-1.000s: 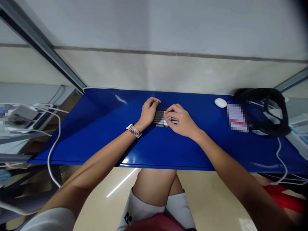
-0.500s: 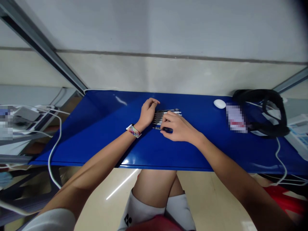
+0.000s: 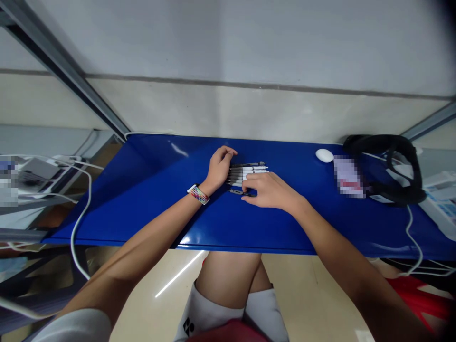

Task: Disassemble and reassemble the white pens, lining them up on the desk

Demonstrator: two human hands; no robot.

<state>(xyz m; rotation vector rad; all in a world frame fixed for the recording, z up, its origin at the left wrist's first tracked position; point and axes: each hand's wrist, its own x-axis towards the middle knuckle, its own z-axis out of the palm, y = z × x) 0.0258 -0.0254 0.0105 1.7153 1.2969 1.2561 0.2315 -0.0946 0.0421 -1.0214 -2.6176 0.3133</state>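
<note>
Several slim pens (image 3: pixel 245 173), white and dark grey, lie side by side in a row on the blue tabletop (image 3: pixel 149 190). My left hand (image 3: pixel 218 167) stands on its side at the left ends of the row, fingers loosely bent and holding nothing, a colourful woven band (image 3: pixel 198 194) around its wrist. My right hand (image 3: pixel 271 189) pinches a black pen (image 3: pixel 235 192) at its right part, just below the row on the near side. Its fingers also cover the right ends of some pens.
To the right lie a white rounded object (image 3: pixel 324 156), a blurred pinkish packet (image 3: pixel 348 175) and a black strapped headset (image 3: pixel 402 194). A white cable (image 3: pixel 409 232) hangs over the table's right front. Cables and devices stand on a grey shelf (image 3: pixel 42 135) at the left.
My right hand has slid slightly right and back from over the row, uncovering more of the white pens and the black pen. My left hand has stayed in place.
</note>
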